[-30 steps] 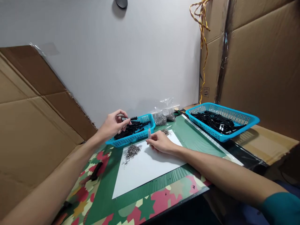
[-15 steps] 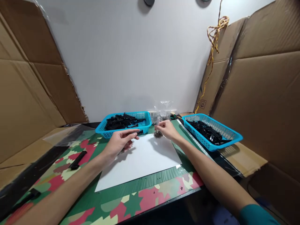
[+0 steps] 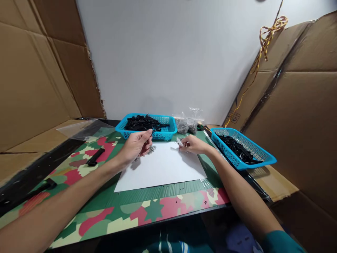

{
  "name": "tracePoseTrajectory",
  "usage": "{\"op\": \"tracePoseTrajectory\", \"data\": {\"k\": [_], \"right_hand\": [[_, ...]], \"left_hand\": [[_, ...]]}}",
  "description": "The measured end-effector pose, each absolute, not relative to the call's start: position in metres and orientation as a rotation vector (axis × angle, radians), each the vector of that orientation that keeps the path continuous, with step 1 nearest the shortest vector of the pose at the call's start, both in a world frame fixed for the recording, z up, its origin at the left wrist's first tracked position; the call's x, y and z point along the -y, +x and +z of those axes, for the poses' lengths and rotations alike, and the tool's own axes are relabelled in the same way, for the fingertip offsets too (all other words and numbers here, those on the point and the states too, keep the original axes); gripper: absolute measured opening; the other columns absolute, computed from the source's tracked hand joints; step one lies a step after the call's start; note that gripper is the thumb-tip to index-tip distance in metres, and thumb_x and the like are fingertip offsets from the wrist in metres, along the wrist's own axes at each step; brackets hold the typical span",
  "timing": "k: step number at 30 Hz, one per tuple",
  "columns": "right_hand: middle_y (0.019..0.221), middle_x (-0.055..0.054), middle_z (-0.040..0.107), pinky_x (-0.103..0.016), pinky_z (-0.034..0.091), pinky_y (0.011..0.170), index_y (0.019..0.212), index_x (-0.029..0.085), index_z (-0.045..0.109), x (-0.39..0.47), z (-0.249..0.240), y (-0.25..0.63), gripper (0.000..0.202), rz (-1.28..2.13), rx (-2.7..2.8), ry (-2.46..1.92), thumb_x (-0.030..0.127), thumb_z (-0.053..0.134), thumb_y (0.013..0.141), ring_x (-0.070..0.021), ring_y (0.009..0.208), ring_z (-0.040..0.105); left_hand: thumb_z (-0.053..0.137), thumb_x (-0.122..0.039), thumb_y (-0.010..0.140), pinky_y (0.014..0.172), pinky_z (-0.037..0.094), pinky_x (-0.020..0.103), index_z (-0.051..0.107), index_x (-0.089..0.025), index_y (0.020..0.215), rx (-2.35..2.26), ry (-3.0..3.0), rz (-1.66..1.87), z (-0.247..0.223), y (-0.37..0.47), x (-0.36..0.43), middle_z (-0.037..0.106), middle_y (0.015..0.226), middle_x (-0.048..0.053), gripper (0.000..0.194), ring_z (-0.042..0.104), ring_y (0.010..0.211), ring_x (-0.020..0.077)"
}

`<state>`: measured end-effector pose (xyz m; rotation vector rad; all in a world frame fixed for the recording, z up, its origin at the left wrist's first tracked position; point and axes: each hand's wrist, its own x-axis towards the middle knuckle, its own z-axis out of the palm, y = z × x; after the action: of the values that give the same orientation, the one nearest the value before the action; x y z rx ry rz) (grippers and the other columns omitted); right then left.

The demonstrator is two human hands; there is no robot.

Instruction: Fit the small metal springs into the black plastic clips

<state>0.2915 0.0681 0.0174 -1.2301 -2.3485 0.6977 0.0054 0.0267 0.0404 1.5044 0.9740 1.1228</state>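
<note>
My left hand (image 3: 138, 144) is closed, thumb against fingers, just in front of the left basket. A slim black plastic piece (image 3: 154, 131) shows at its thumb tip, dark against the basket, its rest hidden by the fingers. Beside those fingers, small metal parts (image 3: 152, 150) lie in a loose pile on a white sheet (image 3: 160, 172). My right hand (image 3: 194, 144) is closed over the sheet's far right corner, holding a short white stick-like tool (image 3: 179, 142) that slants up to the left. The exact kind of this tool is too small to tell.
A blue basket (image 3: 172, 135) of black plastic pieces stands at the back, another blue basket (image 3: 267, 158) at right. Clear bags (image 3: 191, 126) of small parts lean on the wall. Black parts (image 3: 96, 157) lie at left. Cardboard walls (image 3: 297, 105) flank the table.
The view has shifted, showing more of the near edge. The white tool now shows in my right hand, which was pinching over a small metal pile. My left hand still holds the black piece.
</note>
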Motion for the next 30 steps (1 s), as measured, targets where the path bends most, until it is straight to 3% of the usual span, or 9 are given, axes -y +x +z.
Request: {"op": "tracePoseTrajectory", "data": {"k": [7,12,15,18,23,30], "right_hand": [[0.064,0.004,0.053,-0.028,0.027,0.061,0.07,0.015,0.067,-0.062,0.015,0.283,0.016,0.637,2.374,-1.197,0.022,0.072,0.084,-0.0111,0.063,0.041],[0.061,0.004,0.048,-0.028,0.025,0.06,0.061,0.017,0.056,-0.063,0.015,0.279,0.028,0.655,2.393,-1.203,0.023,0.073,0.082,-0.0111,0.063,0.039],[0.063,0.003,0.051,-0.028,0.026,0.059,0.065,0.016,0.061,-0.064,0.014,0.282,0.023,0.711,2.396,-1.17,0.023,0.073,0.083,-0.011,0.063,0.04],[0.064,0.003,0.053,-0.027,0.028,0.057,0.074,0.015,0.068,-0.062,0.015,0.285,0.018,0.873,2.33,-1.106,0.028,0.073,0.085,-0.0105,0.061,0.043],[0.065,0.003,0.053,-0.024,0.031,0.048,0.085,0.014,0.072,-0.05,0.021,0.276,0.031,1.182,2.043,-0.925,0.044,0.081,0.083,-0.0086,0.054,0.042],[0.069,0.001,0.061,-0.024,0.034,0.046,0.083,0.015,0.072,-0.037,0.025,0.248,0.04,1.102,1.816,-0.71,0.05,0.088,0.078,-0.0081,0.052,0.046]], "left_hand": [[0.072,-0.079,0.08,0.034,0.022,0.018,0.046,-0.021,0.071,-0.897,1.456,1.103,0.012,0.027,-0.015,0.042,0.061,-0.007,0.064,0.036,0.038,0.0043],[0.07,-0.069,0.088,0.038,0.03,0.019,0.07,-0.017,0.081,-0.927,1.607,0.998,0.005,0.033,-0.005,0.046,0.054,-0.005,0.052,0.04,0.041,0.0061],[0.073,-0.064,0.088,0.04,0.031,0.018,0.076,-0.016,0.089,-0.95,1.658,1.026,0.008,0.032,-0.003,0.046,0.054,-0.005,0.048,0.039,0.042,0.0058],[0.078,-0.063,0.084,0.038,0.026,0.018,0.072,-0.017,0.085,-0.994,1.609,1.082,0.01,0.031,-0.003,0.047,0.054,-0.006,0.046,0.038,0.041,0.0053],[0.083,-0.062,0.081,0.035,0.019,0.018,0.065,-0.018,0.08,-1.034,1.447,1.049,0.011,0.032,-0.001,0.043,0.051,-0.007,0.047,0.033,0.038,0.0047],[0.086,-0.053,0.082,0.038,0.018,0.016,0.076,-0.015,0.093,-0.974,1.327,0.986,0.011,0.032,-0.001,0.044,0.06,-0.006,0.041,0.033,0.043,0.0027]]}}
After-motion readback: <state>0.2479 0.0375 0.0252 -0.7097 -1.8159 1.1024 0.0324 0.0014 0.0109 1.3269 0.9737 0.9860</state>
